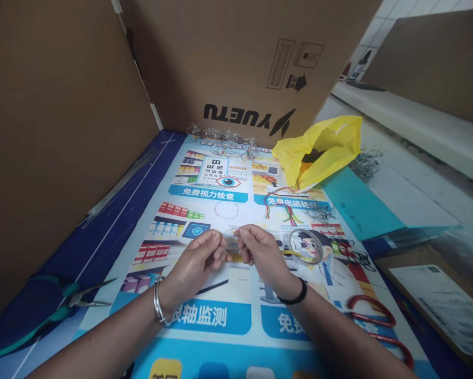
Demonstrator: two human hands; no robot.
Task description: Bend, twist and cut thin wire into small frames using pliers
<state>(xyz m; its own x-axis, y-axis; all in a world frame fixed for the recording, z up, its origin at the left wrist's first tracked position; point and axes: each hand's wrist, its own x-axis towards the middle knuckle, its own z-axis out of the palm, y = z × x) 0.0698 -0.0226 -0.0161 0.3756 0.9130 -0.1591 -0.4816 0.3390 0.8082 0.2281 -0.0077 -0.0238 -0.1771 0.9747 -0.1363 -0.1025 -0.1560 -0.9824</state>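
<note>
My left hand (pixel 207 251) and my right hand (pixel 260 250) are close together over the printed poster (pixel 240 284), thumbs pressed against curled fingers. A thin wire (pixel 231 230) runs between the fingertips, pinched by both hands; its ends are hidden. Just beyond them, a thin round loop (pixel 226 210) lies flat on the poster. Beside my right hand rests a round clear-looking piece with a pale rim (pixel 306 246), like a magnifying glass. A yellow strip extends from it toward the hands, partly covered by my fingers.
Teal-handled pliers (pixel 78 299) lie left, red-handled scissors (pixel 372 310) right. Coloured cords (pixel 289 213) trail from a yellow bag (pixel 319 147). Tangled clear-beaded wires (pixel 224 137) sit at the back. Cardboard walls (pixel 236 63) rise behind and left; a turquoise box (pixel 362 202) stands right.
</note>
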